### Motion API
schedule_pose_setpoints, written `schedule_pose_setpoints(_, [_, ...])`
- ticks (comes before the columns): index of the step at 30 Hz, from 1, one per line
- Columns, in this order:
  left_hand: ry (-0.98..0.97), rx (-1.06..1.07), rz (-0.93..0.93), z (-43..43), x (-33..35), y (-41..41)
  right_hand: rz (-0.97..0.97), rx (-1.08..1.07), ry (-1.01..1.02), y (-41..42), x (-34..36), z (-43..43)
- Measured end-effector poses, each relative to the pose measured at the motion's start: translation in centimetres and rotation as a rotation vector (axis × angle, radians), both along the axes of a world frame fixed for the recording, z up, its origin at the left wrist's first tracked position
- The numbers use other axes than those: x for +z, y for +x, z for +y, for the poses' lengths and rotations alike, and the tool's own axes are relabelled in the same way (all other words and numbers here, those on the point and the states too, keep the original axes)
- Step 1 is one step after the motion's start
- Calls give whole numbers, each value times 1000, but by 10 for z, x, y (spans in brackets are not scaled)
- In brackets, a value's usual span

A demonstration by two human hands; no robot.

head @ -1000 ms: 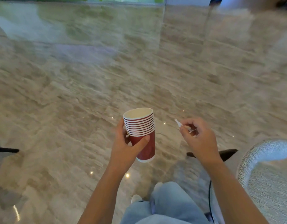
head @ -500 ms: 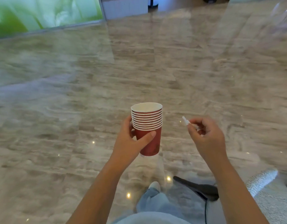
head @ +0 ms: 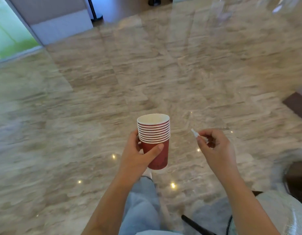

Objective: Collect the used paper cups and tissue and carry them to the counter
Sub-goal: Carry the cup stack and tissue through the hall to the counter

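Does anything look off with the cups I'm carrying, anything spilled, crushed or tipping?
Nothing stands out. The nested stack of red paper cups with white rims sits roughly upright in the left hand, rims even, no spill. The right hand pinches a small white scrap, likely tissue.

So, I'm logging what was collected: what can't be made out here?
Head view, cup stack: lower cups' insides hidden by nesting.
Head view, white scrap: too small, mostly covered by the right hand; tissue unconfirmed.
Head view, floor: motion-blurred at the left edge.
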State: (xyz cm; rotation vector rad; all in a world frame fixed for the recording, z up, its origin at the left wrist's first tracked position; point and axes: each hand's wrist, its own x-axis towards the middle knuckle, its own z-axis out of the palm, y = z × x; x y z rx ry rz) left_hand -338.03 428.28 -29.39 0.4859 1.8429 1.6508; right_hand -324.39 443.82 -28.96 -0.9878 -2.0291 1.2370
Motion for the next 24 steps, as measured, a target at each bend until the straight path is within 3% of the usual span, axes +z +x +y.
schedule_pose_setpoints(10, [45,-225,38,182,24,-163,32,-223,152,-134,38,133])
schedule_pose_setpoints(17, [35,-368,25,304,14,-203,6,-369,110,-162,34,221])
schedule_pose_setpoints(24, [18,-488,46,469,-5,-216,11,-499,92,-167,22,367])
